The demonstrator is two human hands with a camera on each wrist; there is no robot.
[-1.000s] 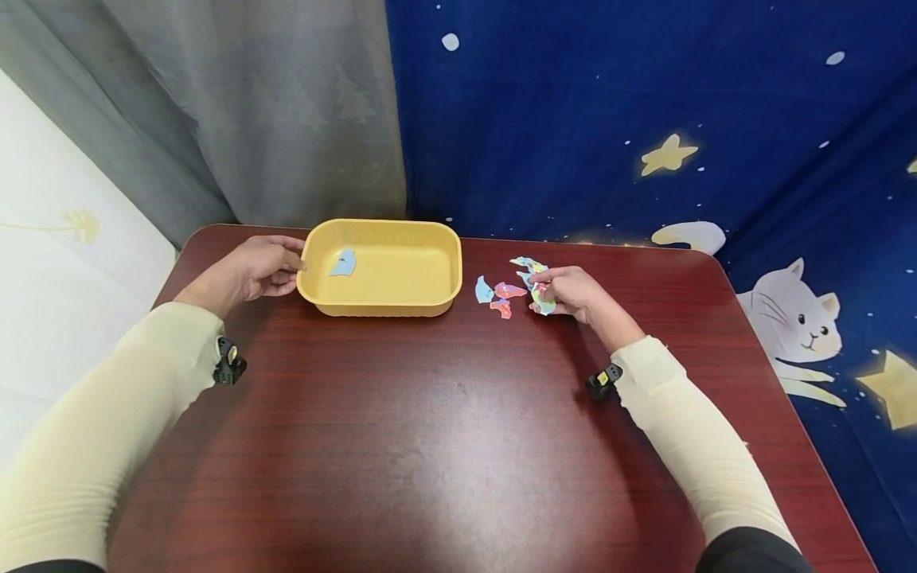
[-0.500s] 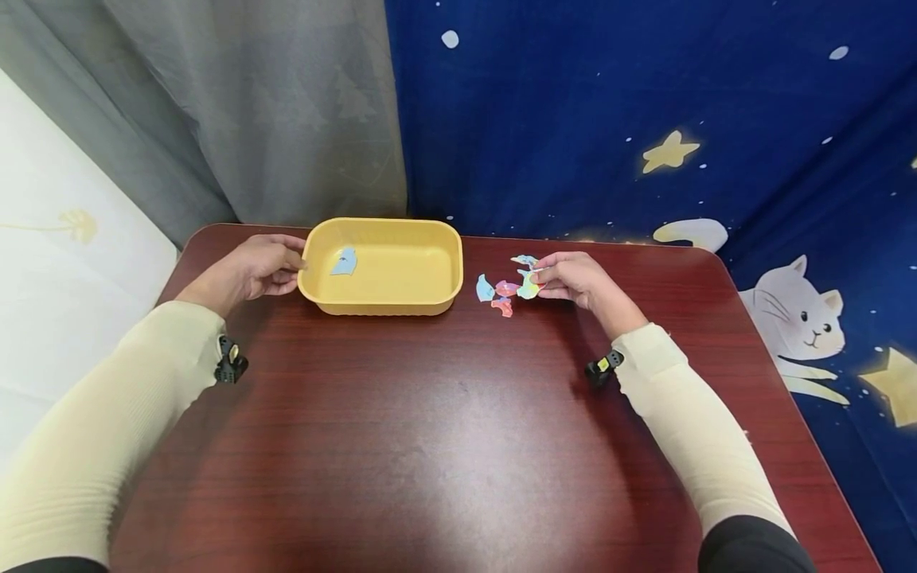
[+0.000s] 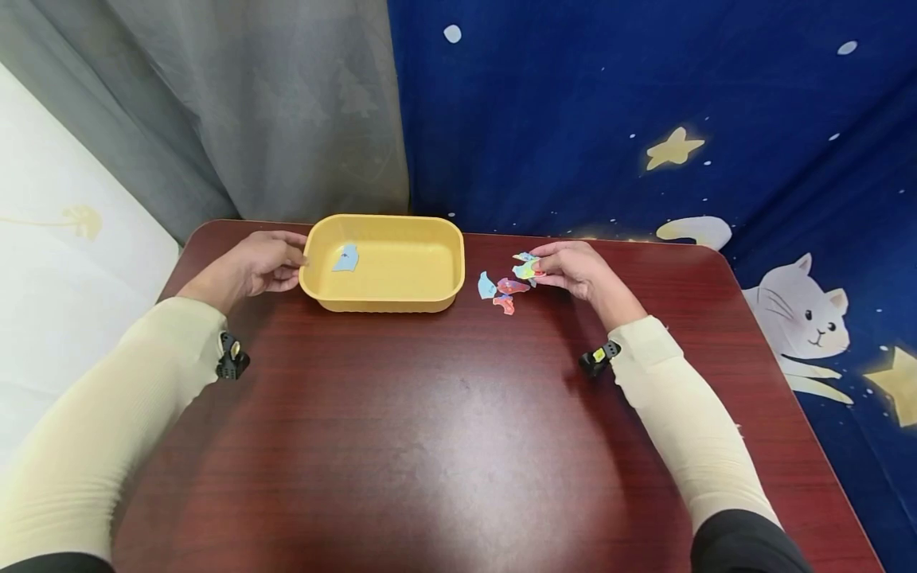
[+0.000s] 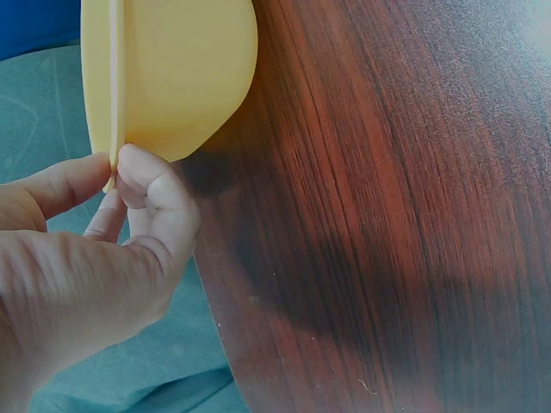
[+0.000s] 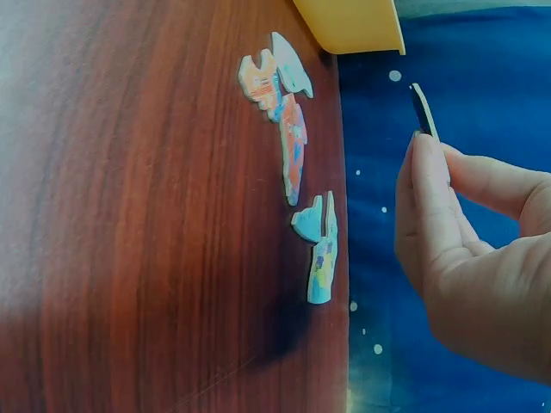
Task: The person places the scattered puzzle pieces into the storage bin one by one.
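At the left end of a yellow plastic basin (image 3: 401, 267), my left hand (image 3: 267, 264) pinches the rim between thumb and fingers, as the left wrist view shows close up. One light blue puzzle piece (image 3: 347, 258) lies inside the basin. My right hand (image 3: 575, 269) pinches a thin, flat puzzle piece (image 3: 525, 271) with yellow-green and red print. In the right wrist view, that held piece is edge-on, clear of the table. Below and beside this hand lie several loose pieces: a light blue one (image 3: 486, 286), a pink one (image 3: 513, 286), a red one (image 3: 505, 305) and a blue-yellow one (image 5: 322, 271).
The dark red wooden table (image 3: 430, 414) ends at its back edge just behind the basin and pieces. Beyond it hang a grey curtain (image 3: 315, 103) and a blue curtain (image 3: 544, 119) with stars and a cat. Each wrist wears a small black camera (image 3: 232, 356).
My right hand has picked up a piece from the loose group, carried it a little left, then moved back toward the table's far edge. The left hand stays on the basin's rim.
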